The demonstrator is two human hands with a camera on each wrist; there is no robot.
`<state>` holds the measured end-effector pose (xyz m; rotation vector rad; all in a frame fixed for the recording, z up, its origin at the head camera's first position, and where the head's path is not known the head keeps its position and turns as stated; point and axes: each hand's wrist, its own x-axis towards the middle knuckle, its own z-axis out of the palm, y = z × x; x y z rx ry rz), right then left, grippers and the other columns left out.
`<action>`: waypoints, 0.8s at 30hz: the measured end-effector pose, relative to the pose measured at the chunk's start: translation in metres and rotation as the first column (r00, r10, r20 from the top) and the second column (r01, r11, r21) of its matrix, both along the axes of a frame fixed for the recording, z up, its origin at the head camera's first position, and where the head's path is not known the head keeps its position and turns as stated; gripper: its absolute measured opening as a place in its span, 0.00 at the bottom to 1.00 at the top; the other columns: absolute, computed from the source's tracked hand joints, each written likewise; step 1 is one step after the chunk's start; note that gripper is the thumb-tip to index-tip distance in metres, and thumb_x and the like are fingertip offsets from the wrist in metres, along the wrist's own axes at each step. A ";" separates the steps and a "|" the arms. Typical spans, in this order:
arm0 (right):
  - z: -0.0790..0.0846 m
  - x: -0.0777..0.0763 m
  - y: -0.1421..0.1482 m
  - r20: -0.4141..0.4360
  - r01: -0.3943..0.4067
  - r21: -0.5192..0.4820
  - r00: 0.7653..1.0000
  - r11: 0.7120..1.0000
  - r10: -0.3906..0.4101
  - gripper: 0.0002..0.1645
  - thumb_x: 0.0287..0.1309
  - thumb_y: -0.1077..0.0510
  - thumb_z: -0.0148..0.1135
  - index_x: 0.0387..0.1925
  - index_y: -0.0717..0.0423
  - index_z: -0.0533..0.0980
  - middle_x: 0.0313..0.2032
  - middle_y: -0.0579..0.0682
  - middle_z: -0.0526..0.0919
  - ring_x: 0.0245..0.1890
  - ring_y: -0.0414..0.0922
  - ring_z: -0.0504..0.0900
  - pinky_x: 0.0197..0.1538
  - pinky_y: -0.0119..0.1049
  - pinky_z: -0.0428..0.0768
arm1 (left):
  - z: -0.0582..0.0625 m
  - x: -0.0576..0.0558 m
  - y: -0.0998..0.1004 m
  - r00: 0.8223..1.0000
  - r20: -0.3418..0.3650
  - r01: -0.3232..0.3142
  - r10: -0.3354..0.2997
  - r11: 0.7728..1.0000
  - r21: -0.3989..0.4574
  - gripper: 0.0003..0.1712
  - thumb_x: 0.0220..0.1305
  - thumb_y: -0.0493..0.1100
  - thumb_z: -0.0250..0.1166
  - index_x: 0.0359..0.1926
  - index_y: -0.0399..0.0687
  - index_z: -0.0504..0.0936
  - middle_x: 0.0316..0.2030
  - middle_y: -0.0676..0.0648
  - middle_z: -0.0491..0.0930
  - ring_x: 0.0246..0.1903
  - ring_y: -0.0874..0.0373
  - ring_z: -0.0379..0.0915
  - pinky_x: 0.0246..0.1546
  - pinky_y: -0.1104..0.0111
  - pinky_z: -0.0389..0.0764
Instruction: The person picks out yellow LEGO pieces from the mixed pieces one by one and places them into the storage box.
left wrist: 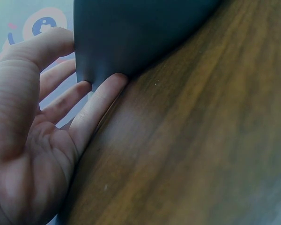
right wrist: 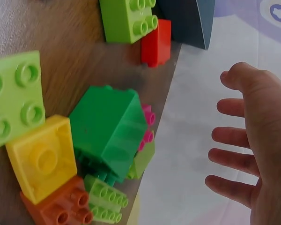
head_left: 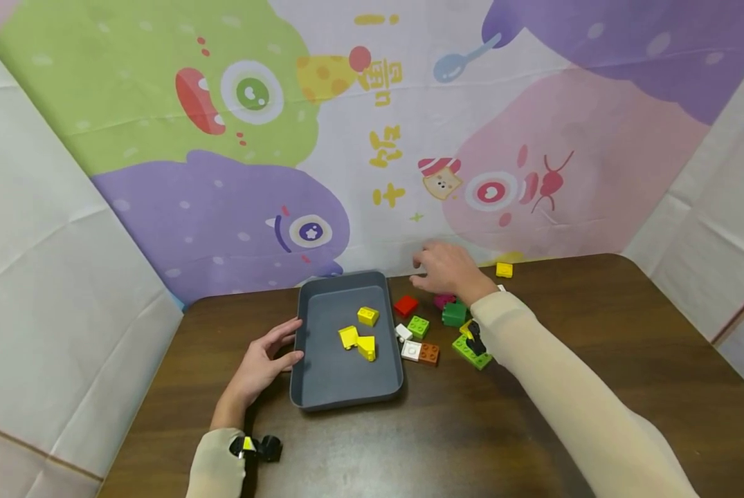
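Observation:
A dark grey rectangular tray (head_left: 347, 389) stands on the table with three yellow blocks (head_left: 367, 316) inside. At its left side, my left hand (head_left: 262, 366) grips the rim, thumb over the edge; in the left wrist view other fingers (left wrist: 103, 96) lie against the outer wall and low by the table. My right hand (head_left: 446, 266) hovers past the table's back edge, empty, its fingers spread apart and slightly bent. Beneath and beside it lie a red brick (head_left: 405, 306), a dark green block (head_left: 454, 315) and a magenta piece (head_left: 444, 300), partly hidden by the green one.
Right of the tray are light green bricks (head_left: 418, 326), white pieces (head_left: 411, 351) and a brown brick (head_left: 430, 354). A long light green brick (head_left: 471, 354) lies under the right wrist. One yellow brick (head_left: 504, 270) sits at the back edge, before a printed cloth (head_left: 372, 228).

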<state>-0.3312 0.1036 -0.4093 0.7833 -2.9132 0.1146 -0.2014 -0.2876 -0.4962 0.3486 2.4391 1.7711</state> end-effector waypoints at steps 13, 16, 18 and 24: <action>-0.004 -0.007 0.028 0.016 0.062 -0.002 0.998 0.998 -0.062 0.20 0.58 0.41 0.64 0.43 0.51 0.85 0.42 0.50 0.87 0.41 0.50 0.82 0.45 0.48 0.85 | -0.001 0.000 0.000 1.000 0.003 0.000 0.000 1.000 -0.012 0.38 0.64 0.43 0.70 0.73 0.48 0.67 0.75 0.43 0.61 0.69 0.37 0.62 0.40 0.69 0.86; -0.006 -0.008 0.034 0.010 0.066 0.004 0.998 0.998 -0.066 0.21 0.58 0.41 0.65 0.42 0.52 0.85 0.42 0.50 0.88 0.42 0.50 0.82 0.44 0.49 0.85 | -0.002 0.000 0.000 1.000 0.001 0.003 -0.003 1.000 -0.010 0.38 0.64 0.42 0.69 0.73 0.48 0.67 0.75 0.43 0.61 0.68 0.37 0.62 0.40 0.69 0.86; -0.007 -0.009 0.037 0.004 0.079 0.007 0.997 0.997 -0.079 0.21 0.58 0.40 0.65 0.42 0.51 0.85 0.42 0.50 0.88 0.42 0.50 0.82 0.44 0.49 0.85 | -0.003 0.000 0.000 1.000 0.001 0.002 -0.002 1.000 -0.010 0.38 0.64 0.42 0.69 0.73 0.48 0.67 0.75 0.43 0.61 0.68 0.37 0.62 0.40 0.69 0.86; -0.007 -0.012 0.048 0.015 0.108 -0.004 0.994 0.994 -0.108 0.21 0.58 0.41 0.65 0.42 0.51 0.85 0.42 0.50 0.88 0.41 0.50 0.81 0.46 0.50 0.84 | -0.002 0.000 -0.001 1.000 -0.001 -0.004 0.004 1.000 -0.013 0.38 0.64 0.42 0.70 0.73 0.50 0.68 0.75 0.44 0.61 0.68 0.37 0.62 0.40 0.69 0.86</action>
